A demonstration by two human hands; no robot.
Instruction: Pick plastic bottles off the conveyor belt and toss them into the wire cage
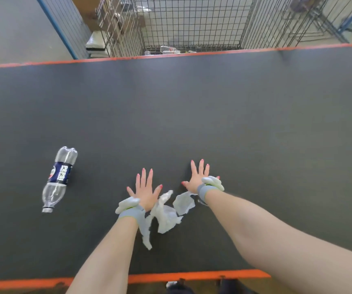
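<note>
The left hand [144, 188] and right hand [197, 177] were spread, fingers straight, gripping nothing, above the conveyor belt [213, 113]. The plastic bottle [59, 177] lay flat at their 9 o'clock. The wire cage [192, 24] stood at 12 o'clock, presumably sited for forward tosses.

Plastic bottle [59, 179], left of frame: 1. Conveyor belt [192, 102]: 1. My hands: 2, left hand [145, 190] and right hand [197, 177]. Grey wristbands: 2, left wristband [131, 213] and right wristband [205, 189]. Torn clear film, lower centre: 2 pieces, larger scrap [166, 215] and smaller scrap [184, 203]. Wire cage [192, 22], top of frame: 1; contents too blurred to count.
</note>
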